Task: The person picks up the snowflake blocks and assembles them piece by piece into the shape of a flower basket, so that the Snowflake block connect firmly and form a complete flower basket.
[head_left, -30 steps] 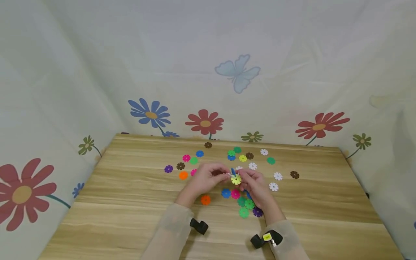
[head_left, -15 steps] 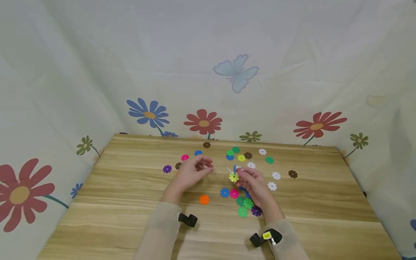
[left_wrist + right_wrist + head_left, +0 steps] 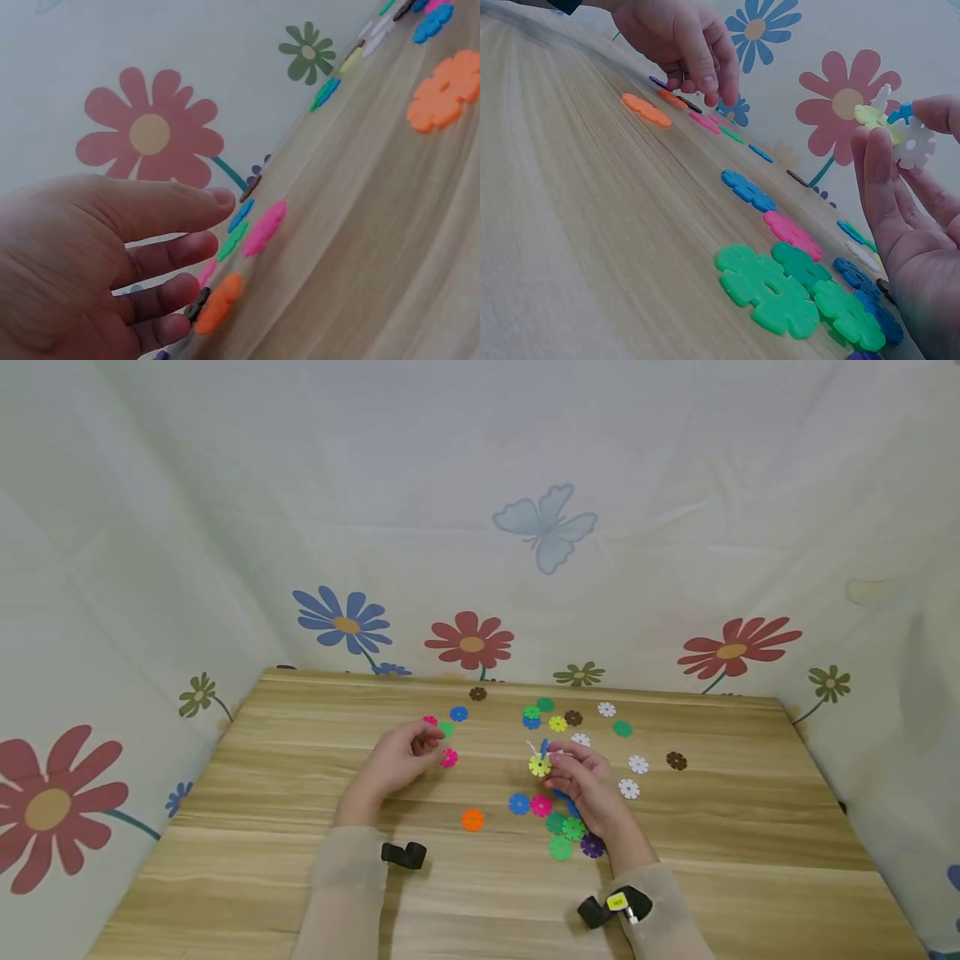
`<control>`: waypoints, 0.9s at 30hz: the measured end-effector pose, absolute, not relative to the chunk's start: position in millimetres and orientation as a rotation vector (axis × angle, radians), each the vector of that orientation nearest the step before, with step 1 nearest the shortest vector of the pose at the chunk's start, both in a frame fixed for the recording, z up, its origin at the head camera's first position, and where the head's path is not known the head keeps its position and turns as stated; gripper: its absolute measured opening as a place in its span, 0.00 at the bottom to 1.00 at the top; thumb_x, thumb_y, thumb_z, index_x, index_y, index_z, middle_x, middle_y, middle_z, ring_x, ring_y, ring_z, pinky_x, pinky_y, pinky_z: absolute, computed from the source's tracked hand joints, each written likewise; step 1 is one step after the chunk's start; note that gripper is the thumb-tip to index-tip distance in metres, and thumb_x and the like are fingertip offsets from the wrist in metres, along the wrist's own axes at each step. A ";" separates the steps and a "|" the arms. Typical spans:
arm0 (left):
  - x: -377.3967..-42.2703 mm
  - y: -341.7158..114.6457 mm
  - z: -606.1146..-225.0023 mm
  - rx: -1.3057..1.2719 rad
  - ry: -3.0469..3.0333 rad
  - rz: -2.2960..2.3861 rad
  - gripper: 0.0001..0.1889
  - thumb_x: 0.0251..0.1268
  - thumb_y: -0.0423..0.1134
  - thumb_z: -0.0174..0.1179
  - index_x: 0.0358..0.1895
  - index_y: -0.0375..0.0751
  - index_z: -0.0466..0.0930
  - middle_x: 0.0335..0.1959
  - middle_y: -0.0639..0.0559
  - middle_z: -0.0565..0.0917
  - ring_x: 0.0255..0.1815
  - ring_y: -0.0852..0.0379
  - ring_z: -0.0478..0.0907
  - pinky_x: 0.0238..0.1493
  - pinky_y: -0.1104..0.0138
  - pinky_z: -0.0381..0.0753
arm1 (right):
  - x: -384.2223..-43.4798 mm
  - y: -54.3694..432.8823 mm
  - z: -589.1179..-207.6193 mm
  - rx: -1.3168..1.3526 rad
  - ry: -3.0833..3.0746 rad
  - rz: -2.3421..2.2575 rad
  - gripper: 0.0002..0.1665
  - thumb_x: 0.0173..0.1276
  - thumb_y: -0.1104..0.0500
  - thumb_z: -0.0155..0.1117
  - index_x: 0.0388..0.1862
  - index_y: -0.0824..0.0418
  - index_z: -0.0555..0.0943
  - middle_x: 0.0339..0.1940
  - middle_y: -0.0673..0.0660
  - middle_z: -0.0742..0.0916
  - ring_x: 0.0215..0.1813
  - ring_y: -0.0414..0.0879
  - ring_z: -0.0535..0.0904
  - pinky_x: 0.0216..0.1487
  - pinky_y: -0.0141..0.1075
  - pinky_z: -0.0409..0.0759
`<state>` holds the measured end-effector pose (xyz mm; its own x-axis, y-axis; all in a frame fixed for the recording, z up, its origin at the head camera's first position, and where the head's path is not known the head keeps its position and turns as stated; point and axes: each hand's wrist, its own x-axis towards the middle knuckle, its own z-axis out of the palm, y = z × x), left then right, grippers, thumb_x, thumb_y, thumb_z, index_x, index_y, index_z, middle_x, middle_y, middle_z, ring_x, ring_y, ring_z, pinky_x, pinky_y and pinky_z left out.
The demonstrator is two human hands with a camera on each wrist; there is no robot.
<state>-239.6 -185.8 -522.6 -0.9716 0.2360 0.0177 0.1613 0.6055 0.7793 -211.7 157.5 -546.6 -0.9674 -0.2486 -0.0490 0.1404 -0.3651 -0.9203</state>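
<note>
My right hand [image 3: 588, 781] pinches a small cluster of interlocking plastic flower discs between thumb and fingers, raised above the table. In it a yellow disc [image 3: 539, 765], a blue disc [image 3: 902, 112] and white discs [image 3: 915, 142] are slotted together at angles. My left hand [image 3: 397, 758] hovers over the left group of discs, its fingers loosely bent with nothing between them. A pink disc [image 3: 449, 758] and a green disc [image 3: 446, 729] lie just beyond its fingertips. Below the fingers, an orange disc [image 3: 219, 304] and a dark brown disc [image 3: 197, 305] show in the left wrist view.
Loose discs are scattered over the wooden table [image 3: 262, 827]. Several green discs [image 3: 560, 848] and a purple disc [image 3: 592, 846] lie under the right forearm. A lone orange disc [image 3: 472, 820] lies between the arms. A flowered cloth [image 3: 420, 527] hangs behind the table.
My left hand has come away from the disc cluster and moved left over the loose discs. My right hand keeps holding the cluster in nearly the same place.
</note>
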 end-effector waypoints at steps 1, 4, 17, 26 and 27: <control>-240.2 -185.5 -524.1 0.340 2.742 1.296 0.17 0.72 0.38 0.74 0.59 0.37 0.88 0.47 0.49 0.87 0.42 0.51 0.77 0.49 0.58 0.80 | -211.6 157.5 -546.4 -0.139 1.613 -2.413 0.08 0.83 0.65 0.62 0.50 0.57 0.87 0.39 0.51 0.90 0.38 0.46 0.91 0.44 0.36 0.90; -241.8 -183.4 -527.9 0.346 2.755 1.240 0.17 0.71 0.40 0.75 0.58 0.37 0.89 0.48 0.50 0.87 0.45 0.52 0.79 0.52 0.58 0.82 | -211.5 157.3 -545.8 -0.127 1.607 -2.420 0.08 0.83 0.64 0.62 0.50 0.56 0.87 0.39 0.51 0.90 0.38 0.45 0.90 0.45 0.35 0.90; -243.4 -173.1 -530.3 0.355 2.817 1.117 0.12 0.70 0.37 0.76 0.53 0.39 0.90 0.43 0.51 0.85 0.42 0.53 0.78 0.48 0.58 0.82 | -210.8 157.7 -546.2 -0.134 1.620 -2.425 0.06 0.84 0.63 0.62 0.47 0.56 0.86 0.40 0.52 0.89 0.41 0.46 0.91 0.45 0.34 0.89; -241.5 -166.8 -526.5 0.344 2.760 1.224 0.11 0.70 0.38 0.77 0.46 0.43 0.84 0.38 0.52 0.83 0.40 0.52 0.78 0.47 0.58 0.81 | -210.6 158.7 -546.8 -0.156 1.631 -2.427 0.08 0.85 0.63 0.63 0.47 0.54 0.88 0.40 0.51 0.90 0.41 0.44 0.91 0.44 0.31 0.88; -240.7 -165.5 -525.1 0.341 2.747 1.244 0.10 0.70 0.38 0.77 0.45 0.44 0.83 0.37 0.52 0.83 0.39 0.52 0.78 0.46 0.59 0.80 | -210.5 158.4 -546.7 -0.163 1.628 -2.429 0.08 0.85 0.63 0.63 0.47 0.54 0.88 0.40 0.51 0.90 0.41 0.44 0.91 0.44 0.31 0.88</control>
